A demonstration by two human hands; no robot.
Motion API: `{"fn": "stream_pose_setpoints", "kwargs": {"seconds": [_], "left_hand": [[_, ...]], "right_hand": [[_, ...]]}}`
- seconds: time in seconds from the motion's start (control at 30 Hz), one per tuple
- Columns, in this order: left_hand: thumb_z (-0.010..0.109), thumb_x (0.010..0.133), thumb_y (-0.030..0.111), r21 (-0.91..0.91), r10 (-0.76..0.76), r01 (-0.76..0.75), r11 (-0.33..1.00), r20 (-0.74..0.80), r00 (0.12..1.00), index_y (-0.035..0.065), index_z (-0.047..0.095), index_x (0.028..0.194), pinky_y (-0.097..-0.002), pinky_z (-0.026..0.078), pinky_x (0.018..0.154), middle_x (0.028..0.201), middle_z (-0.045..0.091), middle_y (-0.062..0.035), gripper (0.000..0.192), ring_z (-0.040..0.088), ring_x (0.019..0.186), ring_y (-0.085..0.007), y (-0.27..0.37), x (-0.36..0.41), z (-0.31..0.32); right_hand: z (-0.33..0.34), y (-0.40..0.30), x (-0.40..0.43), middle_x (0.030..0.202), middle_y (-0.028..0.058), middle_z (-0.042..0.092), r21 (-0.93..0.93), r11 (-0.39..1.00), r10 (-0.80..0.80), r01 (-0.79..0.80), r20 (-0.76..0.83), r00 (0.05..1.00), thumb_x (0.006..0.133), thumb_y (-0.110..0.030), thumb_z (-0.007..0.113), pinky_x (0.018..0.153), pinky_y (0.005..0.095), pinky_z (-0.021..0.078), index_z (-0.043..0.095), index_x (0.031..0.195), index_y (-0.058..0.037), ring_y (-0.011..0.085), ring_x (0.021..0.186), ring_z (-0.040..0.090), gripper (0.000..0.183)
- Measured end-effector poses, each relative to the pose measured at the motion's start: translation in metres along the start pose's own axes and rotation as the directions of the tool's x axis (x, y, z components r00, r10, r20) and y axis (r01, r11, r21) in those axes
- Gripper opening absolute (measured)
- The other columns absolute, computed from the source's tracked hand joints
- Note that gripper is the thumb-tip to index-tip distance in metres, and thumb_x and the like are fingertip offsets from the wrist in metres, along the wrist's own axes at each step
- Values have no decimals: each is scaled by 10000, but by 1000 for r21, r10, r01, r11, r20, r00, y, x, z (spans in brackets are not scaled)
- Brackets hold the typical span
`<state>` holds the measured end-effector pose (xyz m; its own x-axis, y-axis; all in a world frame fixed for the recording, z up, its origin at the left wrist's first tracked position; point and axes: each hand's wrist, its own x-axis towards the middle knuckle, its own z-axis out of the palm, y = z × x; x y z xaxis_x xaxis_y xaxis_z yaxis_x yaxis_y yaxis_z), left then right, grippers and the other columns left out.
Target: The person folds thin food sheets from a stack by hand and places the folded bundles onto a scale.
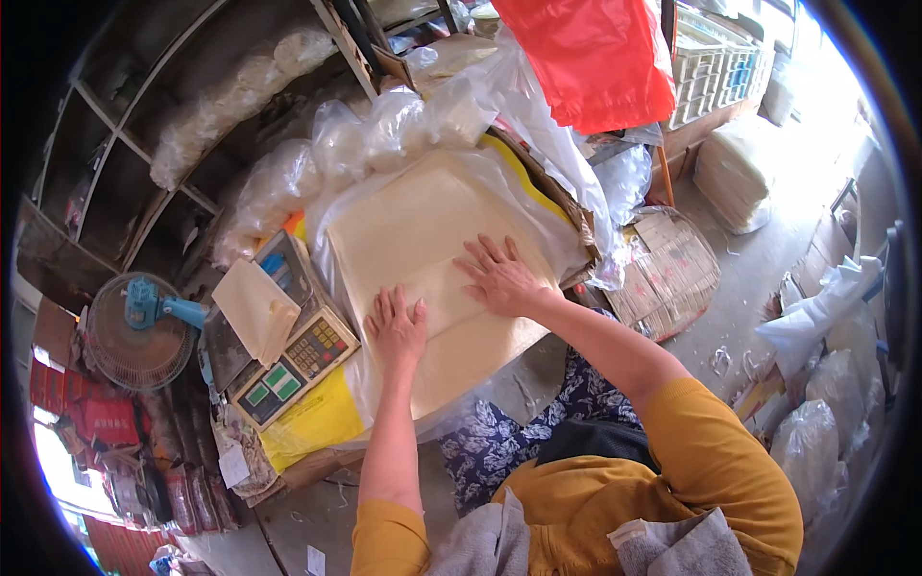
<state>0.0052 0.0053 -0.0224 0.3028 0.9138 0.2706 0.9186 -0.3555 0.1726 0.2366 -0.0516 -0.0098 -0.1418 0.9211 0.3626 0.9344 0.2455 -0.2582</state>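
Note:
A wide, thin beige sheet [410, 223] lies on the work surface before me, with what looks like a fold or an overlapping edge running across it. My left hand [398, 327] rests palm down on its left part. Farther right, my right hand [500, 277] presses flat on the same sheet with its fingers spread. Neither hand grips anything. Clear plastic sheeting [335, 216] shows around the beige material. To the left, a folded stack of similar beige sheets [252, 306] sits on a digital weighing scale [306, 360] with a keypad.
Filled clear plastic bags [338, 137] line the far side of the table. A blue fan [140, 324] stands left, near shelving [108, 122]. Red plastic [598, 57] hangs at the back. On the right floor are a flattened cardboard box [666, 277] and a wrapped bale [735, 173].

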Motion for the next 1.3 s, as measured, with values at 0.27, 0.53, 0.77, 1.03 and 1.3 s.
{"fn": "stream_pose_setpoints", "kwargs": {"seconds": [0.27, 0.53, 0.77, 1.03, 1.3], "left_hand": [[679, 770, 119, -998, -553, 19, -52, 44, 832, 40, 118, 1468, -410, 259, 1087, 1426, 324, -209, 899, 334, 1319, -260, 9, -21, 3], [536, 669, -66, -917, -280, 112, 383, 1, 960, 16, 194, 1452, -306, 348, 1035, 1413, 381, -177, 858, 424, 1269, -240, -3, -33, -50], [584, 689, -85, -942, -434, -159, 296, -281, 856, 35, 278, 1432, -259, 500, 832, 1224, 548, -118, 813, 599, 995, -199, -110, 33, -197], [568, 681, -159, -998, -550, -16, 56, -44, 834, -44, 530, 1145, -284, 481, 828, 1045, 611, -87, 480, 594, 976, -204, -197, 53, -169], [637, 721, -27, -725, -560, 78, 684, -453, 694, -1, 512, 1194, -373, 392, 966, 1191, 533, -156, 491, 508, 1122, -269, -218, 42, -170]], "right_hand": [[-24, -67, -8, 1349, 126, 463, -77, 953, 301, -292, 152, 941, 912, -406, 475, 1053, 553, 214, 507, 1266, -68, 298, 1204, 417, 491], [9, -40, -25, 1370, 114, 444, -66, 997, 28, -31, -57, 998, 890, -333, 528, 1054, 563, 235, 477, 1294, -85, 307, 1286, 377, 477], [7, -39, -28, 1409, 108, 400, -86, 996, -27, 19, -92, 995, 890, -266, 511, 1074, 574, 207, 457, 1308, -73, 315, 1320, 338, 463], [6, -40, -31, 1394, 104, 409, -98, 995, -14, 5, -93, 996, 879, -266, 515, 1072, 569, 214, 454, 1310, -87, 302, 1316, 344, 470], [18, -43, -21, 1408, 97, 398, -75, 997, -26, 20, -87, 996, 872, -275, 529, 1073, 574, 208, 457, 1316, -107, 284, 1334, 319, 480]]}}
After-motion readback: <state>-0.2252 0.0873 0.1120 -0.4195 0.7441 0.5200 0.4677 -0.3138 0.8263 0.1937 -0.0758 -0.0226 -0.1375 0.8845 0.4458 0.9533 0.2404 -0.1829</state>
